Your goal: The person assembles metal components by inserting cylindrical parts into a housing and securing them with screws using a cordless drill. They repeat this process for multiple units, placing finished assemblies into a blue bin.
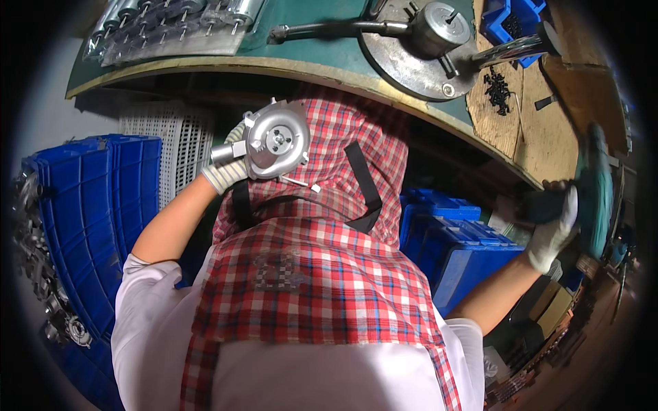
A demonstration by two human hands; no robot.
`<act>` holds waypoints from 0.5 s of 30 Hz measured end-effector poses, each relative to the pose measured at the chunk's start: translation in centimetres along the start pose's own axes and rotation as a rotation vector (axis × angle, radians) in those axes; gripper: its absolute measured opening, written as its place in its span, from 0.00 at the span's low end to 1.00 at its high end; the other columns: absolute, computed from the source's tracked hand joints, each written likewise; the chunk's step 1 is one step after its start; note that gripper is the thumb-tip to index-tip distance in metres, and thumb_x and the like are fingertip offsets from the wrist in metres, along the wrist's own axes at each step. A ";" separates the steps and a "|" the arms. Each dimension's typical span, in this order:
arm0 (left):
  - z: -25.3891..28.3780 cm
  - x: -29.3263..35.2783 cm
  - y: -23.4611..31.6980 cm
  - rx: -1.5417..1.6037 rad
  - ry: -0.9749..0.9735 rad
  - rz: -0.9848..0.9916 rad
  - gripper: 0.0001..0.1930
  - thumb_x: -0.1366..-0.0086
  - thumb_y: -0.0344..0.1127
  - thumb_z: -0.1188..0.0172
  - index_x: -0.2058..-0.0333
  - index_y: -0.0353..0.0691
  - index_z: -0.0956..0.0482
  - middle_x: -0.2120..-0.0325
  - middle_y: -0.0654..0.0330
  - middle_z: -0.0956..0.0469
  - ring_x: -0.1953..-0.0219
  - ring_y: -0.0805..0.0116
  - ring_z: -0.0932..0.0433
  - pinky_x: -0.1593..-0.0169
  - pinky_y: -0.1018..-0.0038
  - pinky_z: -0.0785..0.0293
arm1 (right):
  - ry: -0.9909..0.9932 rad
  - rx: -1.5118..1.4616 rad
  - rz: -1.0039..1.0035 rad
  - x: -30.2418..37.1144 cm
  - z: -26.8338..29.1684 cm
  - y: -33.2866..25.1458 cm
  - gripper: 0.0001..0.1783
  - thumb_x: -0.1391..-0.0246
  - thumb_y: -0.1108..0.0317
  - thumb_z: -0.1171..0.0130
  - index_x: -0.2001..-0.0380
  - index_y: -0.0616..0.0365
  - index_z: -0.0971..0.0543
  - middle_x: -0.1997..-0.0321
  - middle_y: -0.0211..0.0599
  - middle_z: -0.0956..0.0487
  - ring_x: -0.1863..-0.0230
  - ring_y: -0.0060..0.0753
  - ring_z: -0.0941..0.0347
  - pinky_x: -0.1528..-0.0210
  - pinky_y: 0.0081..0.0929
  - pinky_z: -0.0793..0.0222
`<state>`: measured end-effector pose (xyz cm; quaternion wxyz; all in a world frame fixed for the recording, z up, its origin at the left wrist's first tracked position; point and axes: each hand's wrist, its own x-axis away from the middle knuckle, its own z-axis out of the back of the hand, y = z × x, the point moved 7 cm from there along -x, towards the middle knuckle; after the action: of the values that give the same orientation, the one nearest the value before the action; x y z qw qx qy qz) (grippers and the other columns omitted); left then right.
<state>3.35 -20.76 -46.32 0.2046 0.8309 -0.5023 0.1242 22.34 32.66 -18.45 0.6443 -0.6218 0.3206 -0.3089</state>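
My gloved left hand point(232, 170) is closed on a round silver metal blower housing point(291, 133), held in front of my lap. A short outlet tube sticks out of the housing toward the left, and a small white plug on a lead point(314, 187) hangs below it. My gloved right hand point(561, 229) is out at the far right, its fingers curled at a dark green object point(541, 205) that I cannot make out. A larger teal shape point(595, 192) stands beside that hand. A red plaid apron point(308, 281) covers my front.
On the green bench point(308, 58) stands a round metal fixture point(418, 61) with lever arms. Silver motors with shafts point(171, 24) lie in plastic at the back left. Small black screws point(497, 89) and a blue bin point(510, 24) are at the right. Blue crates point(99, 192) stand at both sides.
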 end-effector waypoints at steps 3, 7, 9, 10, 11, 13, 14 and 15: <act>-1.6 0.0 0.3 -0.002 0.025 0.074 0.32 0.26 0.51 0.44 0.32 0.38 0.37 0.37 0.51 0.28 0.38 0.60 0.25 0.32 0.59 0.27 | -0.380 -0.022 0.041 10.4 -8.1 -1.9 0.28 0.41 0.55 0.33 0.45 0.62 0.26 0.57 0.39 0.20 0.60 0.37 0.23 0.52 0.39 0.24; -1.3 1.1 0.6 0.042 0.239 0.027 0.22 0.31 0.46 0.42 0.45 0.38 0.24 0.48 0.49 0.20 0.47 0.54 0.20 0.41 0.59 0.22 | -0.631 -0.020 -0.459 19.6 -11.5 3.7 0.24 0.43 0.63 0.31 0.44 0.55 0.22 0.52 0.40 0.17 0.50 0.42 0.21 0.43 0.39 0.25; -1.6 1.5 1.0 -0.088 0.242 -0.013 0.22 0.33 0.46 0.42 0.46 0.38 0.23 0.50 0.50 0.21 0.48 0.54 0.21 0.42 0.59 0.22 | -0.964 0.501 -0.134 22.0 -13.8 5.4 0.21 0.45 0.65 0.29 0.47 0.50 0.17 0.48 0.38 0.16 0.46 0.43 0.20 0.39 0.38 0.26; -1.9 1.6 1.2 -0.191 0.225 -0.044 0.22 0.33 0.46 0.41 0.47 0.38 0.23 0.50 0.50 0.21 0.49 0.54 0.21 0.43 0.59 0.23 | -1.009 0.555 -0.034 22.2 -14.6 6.1 0.20 0.46 0.66 0.29 0.48 0.50 0.16 0.48 0.36 0.16 0.46 0.42 0.20 0.40 0.38 0.26; -2.4 1.8 1.6 -0.337 0.200 -0.094 0.22 0.34 0.46 0.41 0.47 0.38 0.23 0.51 0.50 0.21 0.49 0.54 0.21 0.44 0.59 0.23 | -1.047 0.607 0.074 22.4 -15.4 6.8 0.20 0.47 0.67 0.28 0.49 0.50 0.16 0.48 0.35 0.16 0.47 0.40 0.20 0.41 0.38 0.25; -3.6 2.1 2.3 -0.628 0.152 -0.193 0.22 0.35 0.46 0.41 0.48 0.38 0.23 0.52 0.50 0.21 0.50 0.54 0.21 0.45 0.60 0.23 | -1.077 0.639 0.214 22.4 -16.6 7.6 0.19 0.47 0.67 0.28 0.51 0.49 0.15 0.47 0.33 0.16 0.47 0.39 0.20 0.42 0.39 0.25; -4.2 2.2 2.5 -0.754 0.133 -0.233 0.22 0.35 0.46 0.40 0.49 0.38 0.23 0.53 0.50 0.21 0.51 0.54 0.22 0.46 0.60 0.23 | -1.077 0.625 0.243 22.3 -17.0 7.6 0.19 0.47 0.66 0.28 0.51 0.48 0.15 0.47 0.33 0.16 0.46 0.38 0.20 0.42 0.39 0.25; -4.7 2.4 2.8 -0.860 0.123 -0.270 0.22 0.36 0.46 0.40 0.49 0.38 0.23 0.53 0.51 0.21 0.51 0.54 0.22 0.46 0.60 0.24 | -1.060 0.573 0.085 22.0 -17.1 7.9 0.17 0.47 0.66 0.28 0.52 0.47 0.14 0.49 0.34 0.16 0.48 0.39 0.19 0.44 0.38 0.24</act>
<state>1.96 -21.59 -40.57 0.5748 0.7197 -0.3824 -0.0746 21.99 5.11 -27.33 0.8699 -0.4793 -0.1158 -0.0051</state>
